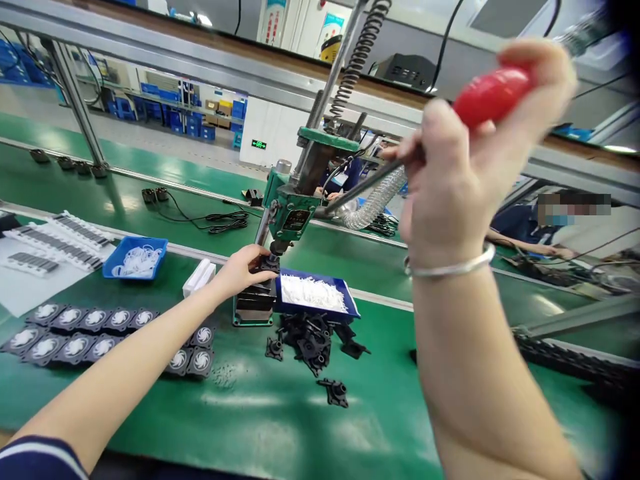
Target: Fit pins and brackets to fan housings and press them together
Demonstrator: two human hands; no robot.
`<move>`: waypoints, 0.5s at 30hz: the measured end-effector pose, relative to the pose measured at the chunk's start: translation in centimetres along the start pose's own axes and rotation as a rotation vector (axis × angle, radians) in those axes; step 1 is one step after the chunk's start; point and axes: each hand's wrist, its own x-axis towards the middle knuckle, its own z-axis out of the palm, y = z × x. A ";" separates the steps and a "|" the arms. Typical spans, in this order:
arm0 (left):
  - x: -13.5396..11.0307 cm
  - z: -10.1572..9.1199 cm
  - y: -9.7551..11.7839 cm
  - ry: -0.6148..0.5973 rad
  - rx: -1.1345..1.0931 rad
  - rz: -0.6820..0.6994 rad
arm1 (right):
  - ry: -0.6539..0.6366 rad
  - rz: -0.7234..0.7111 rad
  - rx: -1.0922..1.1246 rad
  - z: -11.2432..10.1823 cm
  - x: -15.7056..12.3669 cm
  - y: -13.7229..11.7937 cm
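My right hand (465, 167) is raised high and closed round the red knob (493, 93) of the lever of a green hand press (293, 210). My left hand (247, 267) reaches under the press head, its fingers pinched on a small black part (267, 265) resting on the press's black base (255, 303). A silver bangle circles my right wrist. Just right of the base sits a blue tray (350, 308) of white pieces. In front of it lies a heap of black plastic parts (313, 340).
Rows of black square parts with white swirl discs (75, 330) lie at left. Behind them are a blue tray of white rings (136, 260), a white block (199, 277) and strips on white paper (30, 280). A seated person (545, 227) is at right.
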 end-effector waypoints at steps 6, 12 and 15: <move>0.1 -0.4 -0.4 -0.039 0.004 0.001 | 0.430 0.009 0.008 1.0 -7.0 -3.1; 0.4 -1.5 -0.4 -0.072 0.027 -0.030 | 0.377 0.060 -0.105 1.4 -5.9 -4.1; 0.4 -1.8 0.0 -0.075 0.053 -0.058 | 0.308 0.016 -0.131 0.5 -4.7 -3.5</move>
